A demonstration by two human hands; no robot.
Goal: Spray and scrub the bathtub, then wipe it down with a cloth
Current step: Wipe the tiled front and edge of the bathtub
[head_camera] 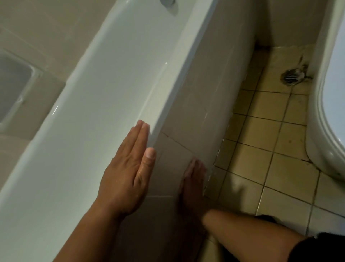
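The white bathtub (104, 104) runs diagonally from lower left to the top, its broad glossy rim facing me. My left hand (127, 174) lies flat on that rim at the outer edge, fingers straight and together, thumb hanging over the edge; it looks wet and holds nothing. My right hand (193, 179) is lower down, dim and blurred, its fingers laid straight against the beige tiled side panel (205, 89) close to the floor. I see no spray bottle, scrubber or cloth.
A chrome fitting (167, 2) shows at the tub's far end. Beige wall tiles with a recessed soap niche (13, 87) are on the left. On the right lie stained yellow floor tiles (261, 131), a floor drain (291, 77) and a white toilet (324, 116).
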